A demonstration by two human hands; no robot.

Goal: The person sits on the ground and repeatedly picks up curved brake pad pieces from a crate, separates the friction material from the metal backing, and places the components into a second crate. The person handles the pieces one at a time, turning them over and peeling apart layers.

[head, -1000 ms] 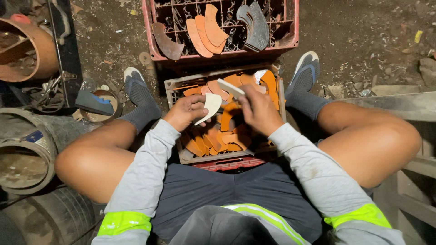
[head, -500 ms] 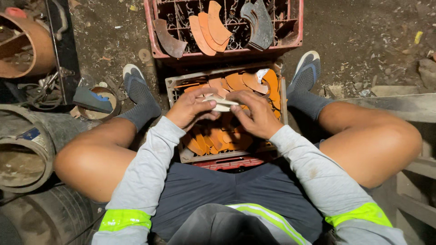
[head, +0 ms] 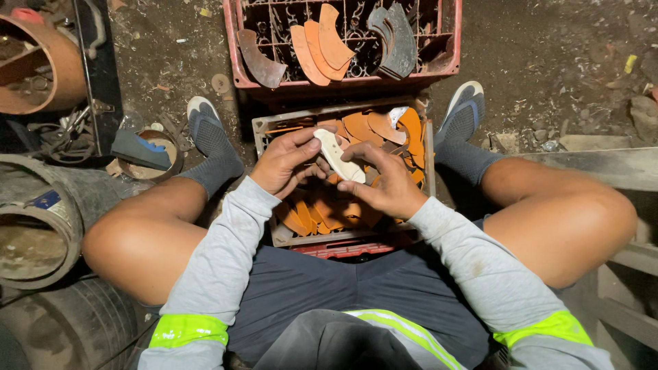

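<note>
A pale, curved flat piece [head: 337,156] is held between both hands over a grey crate [head: 266,130] full of orange curved pieces [head: 322,212]. My left hand [head: 284,163] pinches the piece's upper end with thumb and fingers. My right hand [head: 385,181] grips its lower end from the right. The crate stands between my two legs on the ground.
A red crate [head: 236,68] farther off holds several orange and grey curved pieces [head: 322,44]. Rusty round drums [head: 31,65] and a tyre [head: 62,329] crowd the left. A small bowl with a blue tool [head: 140,151] lies by my left foot. A grey beam [head: 603,164] runs at right.
The pale piece has been turned and is now lengthwise between both hands; my hands have drawn closer together over the grey crate.
</note>
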